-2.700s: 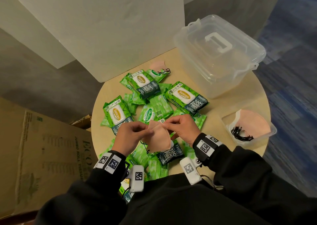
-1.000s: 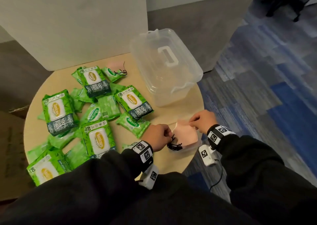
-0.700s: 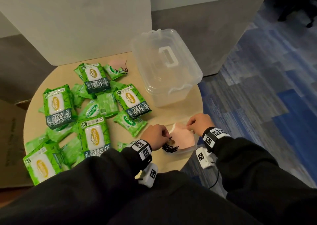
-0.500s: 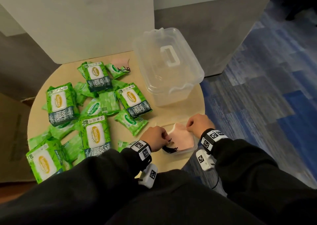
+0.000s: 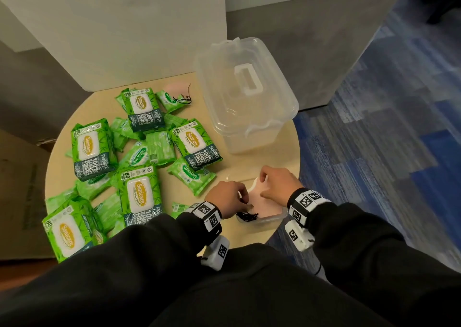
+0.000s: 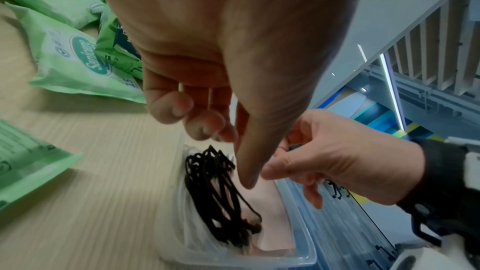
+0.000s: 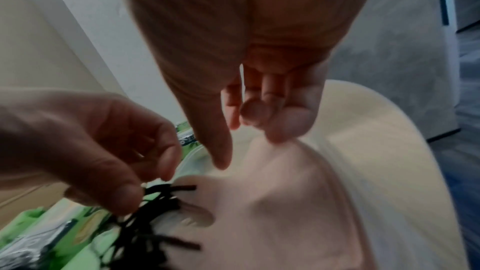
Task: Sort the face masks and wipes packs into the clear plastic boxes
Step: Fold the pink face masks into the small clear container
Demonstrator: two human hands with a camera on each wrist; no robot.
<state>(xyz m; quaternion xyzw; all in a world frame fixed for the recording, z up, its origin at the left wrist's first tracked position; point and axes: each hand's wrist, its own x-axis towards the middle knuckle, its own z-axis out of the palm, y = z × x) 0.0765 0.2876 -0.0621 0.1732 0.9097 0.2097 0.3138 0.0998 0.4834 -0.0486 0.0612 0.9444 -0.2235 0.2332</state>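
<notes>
Both hands are held over a small shallow clear plastic box (image 5: 268, 223) at the near edge of the round pale wooden counter (image 5: 249, 159). Pink face masks with black ear loops (image 6: 218, 190) are stacked inside it. The left hand (image 5: 225, 198) is seen loosely curled above the loops, with nothing gripped. The right hand (image 5: 278, 183) is relaxed, its fingertips (image 7: 280, 128) just at the top mask's edge; contact cannot be told. A larger lidded clear plastic box (image 5: 245, 97) stands behind. Green wipes packs (image 5: 139, 162) are scattered on the left, and another pink mask (image 5: 175, 89) lies beyond them.
</notes>
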